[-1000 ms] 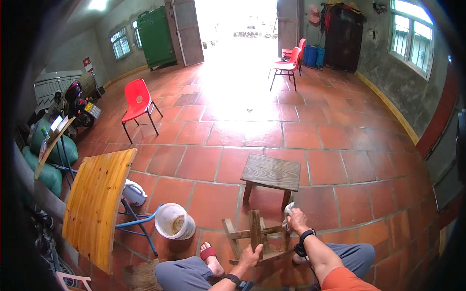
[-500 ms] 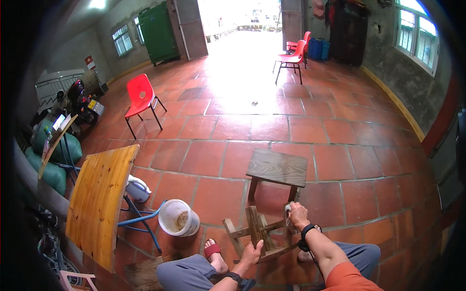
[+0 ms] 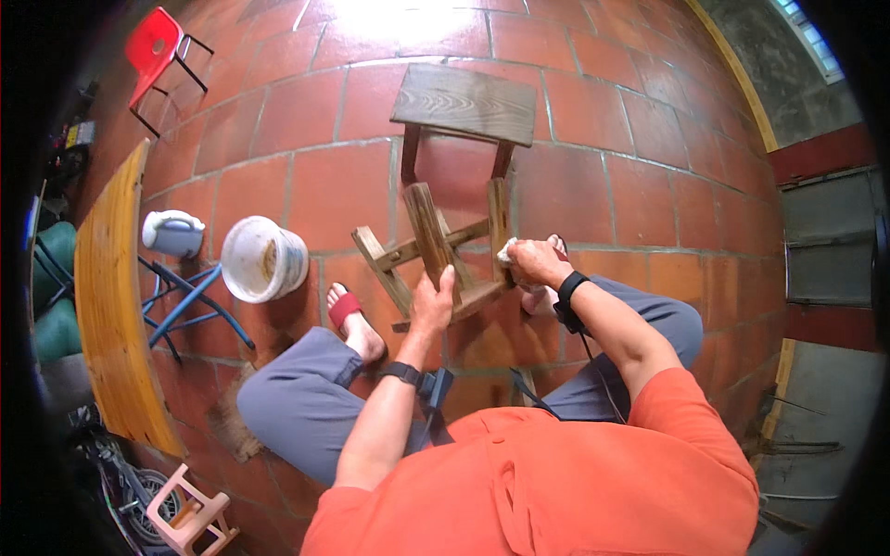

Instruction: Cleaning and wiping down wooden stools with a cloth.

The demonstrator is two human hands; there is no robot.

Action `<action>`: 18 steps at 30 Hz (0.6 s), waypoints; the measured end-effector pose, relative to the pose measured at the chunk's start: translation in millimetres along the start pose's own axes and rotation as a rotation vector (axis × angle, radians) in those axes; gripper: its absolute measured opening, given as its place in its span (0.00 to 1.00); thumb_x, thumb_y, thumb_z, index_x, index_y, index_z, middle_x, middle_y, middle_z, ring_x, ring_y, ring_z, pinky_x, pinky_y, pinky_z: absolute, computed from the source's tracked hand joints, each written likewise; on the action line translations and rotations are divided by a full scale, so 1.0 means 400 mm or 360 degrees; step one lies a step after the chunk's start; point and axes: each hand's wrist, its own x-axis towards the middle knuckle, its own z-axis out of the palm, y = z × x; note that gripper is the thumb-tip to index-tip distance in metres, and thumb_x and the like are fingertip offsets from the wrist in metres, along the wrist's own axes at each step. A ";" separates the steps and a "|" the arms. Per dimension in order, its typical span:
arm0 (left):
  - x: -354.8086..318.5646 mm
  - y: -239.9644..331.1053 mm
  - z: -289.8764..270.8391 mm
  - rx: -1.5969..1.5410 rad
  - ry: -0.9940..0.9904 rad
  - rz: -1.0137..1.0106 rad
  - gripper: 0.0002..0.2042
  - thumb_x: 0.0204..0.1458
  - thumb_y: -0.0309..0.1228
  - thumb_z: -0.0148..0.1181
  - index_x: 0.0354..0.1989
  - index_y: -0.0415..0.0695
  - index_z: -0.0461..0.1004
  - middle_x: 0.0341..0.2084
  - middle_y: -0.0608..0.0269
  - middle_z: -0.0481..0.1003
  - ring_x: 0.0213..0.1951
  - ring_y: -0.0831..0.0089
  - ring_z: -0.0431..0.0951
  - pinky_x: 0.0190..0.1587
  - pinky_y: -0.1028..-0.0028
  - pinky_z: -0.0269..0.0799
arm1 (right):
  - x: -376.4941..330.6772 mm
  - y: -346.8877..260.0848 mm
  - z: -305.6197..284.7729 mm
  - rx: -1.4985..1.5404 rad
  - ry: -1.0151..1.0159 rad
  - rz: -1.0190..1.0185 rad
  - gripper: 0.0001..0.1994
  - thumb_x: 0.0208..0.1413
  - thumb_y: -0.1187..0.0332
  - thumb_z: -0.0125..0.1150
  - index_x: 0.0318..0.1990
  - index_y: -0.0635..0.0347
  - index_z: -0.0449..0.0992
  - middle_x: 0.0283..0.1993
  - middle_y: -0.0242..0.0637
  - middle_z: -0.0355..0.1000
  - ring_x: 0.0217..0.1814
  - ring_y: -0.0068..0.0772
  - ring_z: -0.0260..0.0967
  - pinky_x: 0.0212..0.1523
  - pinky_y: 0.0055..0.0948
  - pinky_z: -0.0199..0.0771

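Between my knees a small wooden stool (image 3: pixel 428 232) rests with its legs pointing up. My left hand (image 3: pixel 432 301) is closed round the lower part of its nearest leg. In my right hand (image 3: pixel 540 262) is a crumpled white cloth (image 3: pixel 506 250), pressed against the right-hand leg below its top end. Most of the cloth is hidden by my fingers. Just beyond, a second wooden stool (image 3: pixel 464 100) with a dark grained seat stands upright on the tiles.
To the left stand a whitish bucket (image 3: pixel 264 259) with brownish residue, a pale blue-white jug (image 3: pixel 173 233) and a wooden-topped folding table (image 3: pixel 116 296). A red chair (image 3: pixel 154 46) is at the far left. A pink plastic stool (image 3: pixel 190 514) sits at the lower left.
The head view has tipped downward. My right hand, with the cloth, has slid from near the top of the leg to lower down. My left hand keeps its hold.
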 end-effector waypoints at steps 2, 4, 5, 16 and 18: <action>-0.017 0.021 -0.010 0.0014 -0.0043 -0.0067 0.28 0.58 0.54 0.46 0.51 0.41 0.69 0.40 0.44 0.76 0.47 0.48 0.75 0.49 0.58 0.68 | -0.026 0.016 0.006 0.0109 0.0145 0.0166 0.10 0.46 0.67 0.58 0.37 0.58 0.75 0.38 0.48 0.75 0.42 0.54 0.73 0.43 0.49 0.73; -0.029 0.011 -0.014 0.0010 -0.0037 -0.0077 0.28 0.58 0.55 0.46 0.51 0.40 0.69 0.40 0.44 0.76 0.47 0.48 0.75 0.49 0.58 0.68 | -0.012 0.016 -0.036 0.0225 0.0482 0.0333 0.11 0.45 0.67 0.61 0.38 0.58 0.75 0.40 0.46 0.75 0.44 0.52 0.73 0.44 0.47 0.73; -0.033 0.009 -0.010 0.0003 -0.0059 -0.0060 0.28 0.58 0.55 0.46 0.50 0.40 0.69 0.40 0.44 0.76 0.47 0.48 0.75 0.49 0.58 0.68 | 0.007 0.034 -0.061 0.0193 0.0623 0.0355 0.12 0.46 0.67 0.61 0.39 0.57 0.75 0.41 0.47 0.74 0.44 0.51 0.73 0.44 0.45 0.74; -0.032 0.004 -0.003 -0.0047 0.0005 -0.0061 0.25 0.58 0.52 0.48 0.47 0.41 0.71 0.36 0.45 0.77 0.44 0.49 0.76 0.45 0.59 0.70 | 0.115 0.009 -0.029 -0.0033 0.0729 0.0122 0.04 0.48 0.70 0.54 0.30 0.59 0.72 0.34 0.46 0.73 0.37 0.52 0.73 0.35 0.45 0.75; -0.033 -0.001 -0.011 -0.0064 -0.0010 -0.0028 0.25 0.58 0.53 0.48 0.46 0.41 0.70 0.35 0.44 0.77 0.43 0.47 0.76 0.46 0.57 0.69 | 0.014 -0.010 0.050 -0.0063 0.0517 -0.0005 0.04 0.47 0.70 0.54 0.29 0.59 0.71 0.32 0.46 0.72 0.36 0.52 0.73 0.34 0.46 0.73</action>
